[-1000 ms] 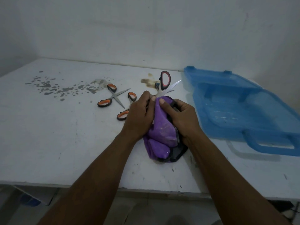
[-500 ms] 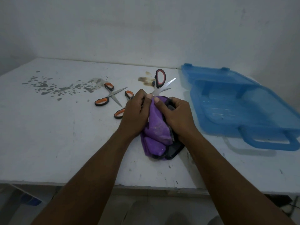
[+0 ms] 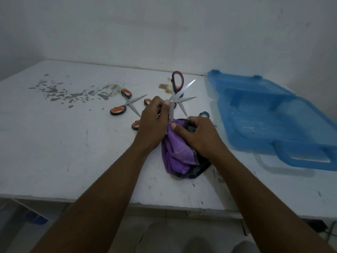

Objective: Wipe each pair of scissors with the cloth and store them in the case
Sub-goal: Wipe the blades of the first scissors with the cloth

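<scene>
We log: left grip [image 3: 155, 123] pinches red-handled scissors [image 3: 177, 83] at pivot, blades spread, likely so each face is reachable. Right grip [image 3: 198, 137] pinches purple cloth [image 3: 176, 154] round lower blade, toward front edge of desk [image 3: 63, 143]. Case [image 3: 306, 161] open at right edge, ready for storing. Orange scissors [image 3: 127, 105] lie behind.

Brightness: dim and flat, with a bluish-grey cast.
Shadows: a soft, faint one on the table [image 3: 54, 152] beneath the handle of the case [image 3: 273, 114].
Glare: a mild sheen on the blades of the raised scissors [image 3: 174, 96].
Distortion: wide-angle bowing of the table edges.
Focus: centre fairly clear; the floor at the bottom is murky.
</scene>
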